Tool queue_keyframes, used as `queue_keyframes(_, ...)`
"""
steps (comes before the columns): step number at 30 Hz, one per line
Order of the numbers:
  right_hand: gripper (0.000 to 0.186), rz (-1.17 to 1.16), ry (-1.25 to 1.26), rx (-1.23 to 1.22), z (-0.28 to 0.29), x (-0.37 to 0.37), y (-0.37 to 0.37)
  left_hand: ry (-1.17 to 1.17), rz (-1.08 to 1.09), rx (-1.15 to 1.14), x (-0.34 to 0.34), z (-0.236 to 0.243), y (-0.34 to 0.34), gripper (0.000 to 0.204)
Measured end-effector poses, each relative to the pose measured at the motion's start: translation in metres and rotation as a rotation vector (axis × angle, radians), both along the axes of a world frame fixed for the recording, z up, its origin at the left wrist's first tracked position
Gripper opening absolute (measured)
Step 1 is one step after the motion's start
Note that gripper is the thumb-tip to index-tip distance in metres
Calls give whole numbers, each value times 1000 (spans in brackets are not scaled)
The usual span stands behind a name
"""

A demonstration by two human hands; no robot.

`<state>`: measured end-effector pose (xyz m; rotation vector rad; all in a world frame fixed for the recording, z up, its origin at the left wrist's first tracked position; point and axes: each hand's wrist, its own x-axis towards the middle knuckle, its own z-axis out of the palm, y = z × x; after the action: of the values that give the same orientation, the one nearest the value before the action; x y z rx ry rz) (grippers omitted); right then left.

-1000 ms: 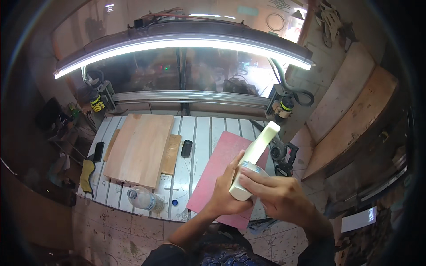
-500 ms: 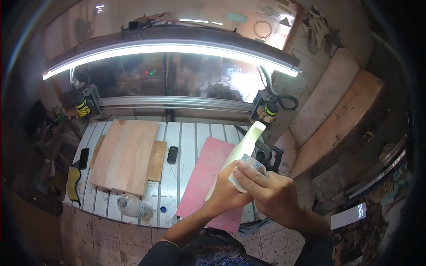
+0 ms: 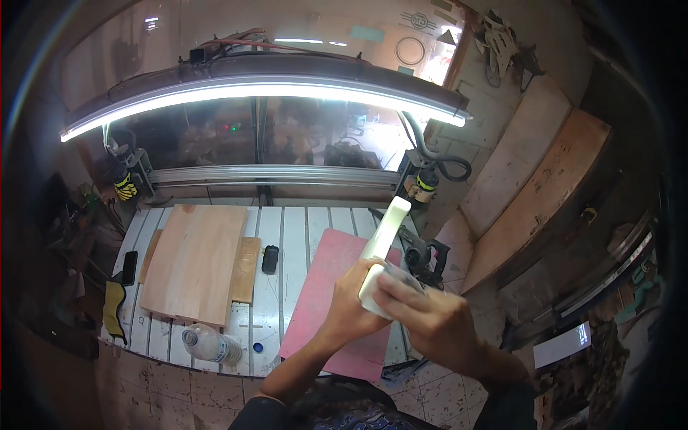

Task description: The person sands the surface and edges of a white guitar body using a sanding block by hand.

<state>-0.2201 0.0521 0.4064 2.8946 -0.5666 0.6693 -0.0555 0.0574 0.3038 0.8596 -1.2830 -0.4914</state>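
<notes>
My left hand (image 3: 350,304) is wrapped round a pale cream, curved piece (image 3: 388,228), held tilted above a pink sheet (image 3: 319,290). The piece has a hooked upper end; its material cannot be told. My right hand (image 3: 446,324) pinches a folded piece of sandpaper (image 3: 403,278) against the lower end of the cream piece. Motion smears the right fingers and the paper. Beyond my hands, a dark power tool (image 3: 421,256) lies at the table's right side, partly hidden.
On the slatted white table (image 3: 294,236) lie a wooden panel (image 3: 197,261), a black phone (image 3: 130,268), a dark handheld device (image 3: 269,259), a yellow cloth strip (image 3: 115,312), a plastic bottle (image 3: 213,345) and a blue cap (image 3: 258,347). A bright tube lamp (image 3: 265,87) spans the back.
The right hand and sandpaper have shifted over the cream piece's lower end, and the paper has turned. The whole view has tilted a little, moving the table slightly down and left.
</notes>
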Motion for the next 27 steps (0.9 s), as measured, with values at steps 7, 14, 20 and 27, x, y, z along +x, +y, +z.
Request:
queue_keyframes(7,48,237,-289,309,-8,12,-39,-88,-4,17,6,-3,-6,87)
queue_keyframes(14,62,42,-209,1407,-56,5,-70,45,104,-15,8,-15,-3,127)
queue_keyframes(20,68,270,-415,1629,-55,3,-63,38,-17,-17,11,-15,5,124)
queue_keyframes(27,70,293,-408,1627,-45,3,-50,69,-59,-33,18,-19,8,121)
